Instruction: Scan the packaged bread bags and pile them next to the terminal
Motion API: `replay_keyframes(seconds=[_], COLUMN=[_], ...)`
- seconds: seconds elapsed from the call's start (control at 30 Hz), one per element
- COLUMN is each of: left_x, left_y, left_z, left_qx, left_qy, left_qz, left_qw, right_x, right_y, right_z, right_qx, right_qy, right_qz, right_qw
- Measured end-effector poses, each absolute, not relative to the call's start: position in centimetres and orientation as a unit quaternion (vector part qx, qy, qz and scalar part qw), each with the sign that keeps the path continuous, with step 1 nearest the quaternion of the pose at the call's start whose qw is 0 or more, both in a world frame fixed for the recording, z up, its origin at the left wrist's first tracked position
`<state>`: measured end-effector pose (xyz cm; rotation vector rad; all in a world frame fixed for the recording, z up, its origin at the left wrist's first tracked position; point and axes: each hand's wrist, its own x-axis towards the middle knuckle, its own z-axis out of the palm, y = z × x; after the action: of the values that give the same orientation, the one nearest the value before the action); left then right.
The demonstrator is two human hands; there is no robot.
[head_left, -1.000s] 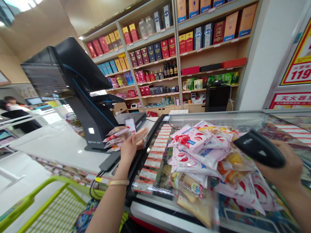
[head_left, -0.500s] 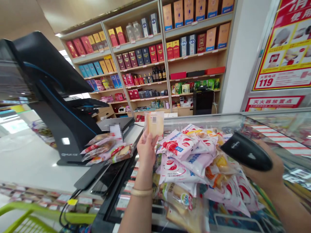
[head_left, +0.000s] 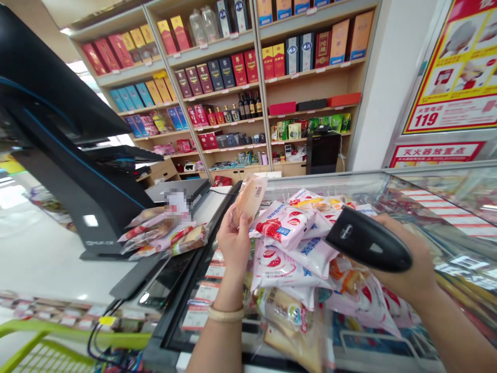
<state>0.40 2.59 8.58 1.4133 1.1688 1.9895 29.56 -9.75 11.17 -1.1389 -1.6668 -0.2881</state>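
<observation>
My left hand [head_left: 235, 241] is closed on a clear-wrapped piece of bread [head_left: 250, 199], held up and tilted, with a barcode label on its upper right side. In my right hand [head_left: 407, 264] is a black barcode scanner [head_left: 373, 243], its head pointing left towards the bread. The fingers wrap round the handle, which is mostly hidden beneath the scanner body. Between and below my hands lies a heap of pink-and-white packets [head_left: 287, 225] with red print. Clear bags of sliced bread [head_left: 287, 313] lie at the near side of the heap, on the glass-topped case.
A black checkout terminal [head_left: 89, 207] stands on the white counter [head_left: 34, 243] at left. Several wrapped breads [head_left: 188, 241] lie beside it, near a dark phone-like slab [head_left: 166, 282]. A green basket [head_left: 50, 344] sits at lower left. Shelves of boxes [head_left: 213, 77] line the back.
The bread in my left hand has turned and tilted to the right, its label now at an angle. The scanner has moved left, closer to the bread. The view has shifted slightly.
</observation>
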Motion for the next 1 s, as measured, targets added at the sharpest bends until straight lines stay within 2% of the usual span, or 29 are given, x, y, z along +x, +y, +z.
replay_keyframes(seconds=[0.3,0.43,0.6,0.77,0.87,1.0], left_x=[0.4,0.3,0.3,1.0,1.7,1.4], left_y=[2.5,1.6,0.1,-1.7,-2.0,-0.1], left_z=[8.5,9.0,10.4,12.3,12.8,12.2], left_qx=[0.523,0.584,0.700,0.836,0.879,0.858], left_qy=[0.427,0.412,0.336,0.238,0.257,0.343], left_qz=[0.712,0.689,0.630,0.493,0.400,0.380], left_qw=[0.195,0.118,0.028,0.028,0.033,0.049], right_x=[29.9,31.4,34.2,35.1,34.8,34.4], right_y=[-9.7,-9.4,-8.6,-8.3,-8.4,-8.5], right_z=[10.4,9.0,7.2,6.8,6.9,7.3], right_qx=[-0.478,-0.493,-0.551,-0.555,-0.547,-0.535], right_qy=[-0.674,-0.612,-0.509,-0.489,-0.507,-0.537], right_qz=[-0.151,-0.217,-0.251,-0.251,-0.243,-0.258], right_qw=[0.542,0.579,0.612,0.624,0.620,0.598])
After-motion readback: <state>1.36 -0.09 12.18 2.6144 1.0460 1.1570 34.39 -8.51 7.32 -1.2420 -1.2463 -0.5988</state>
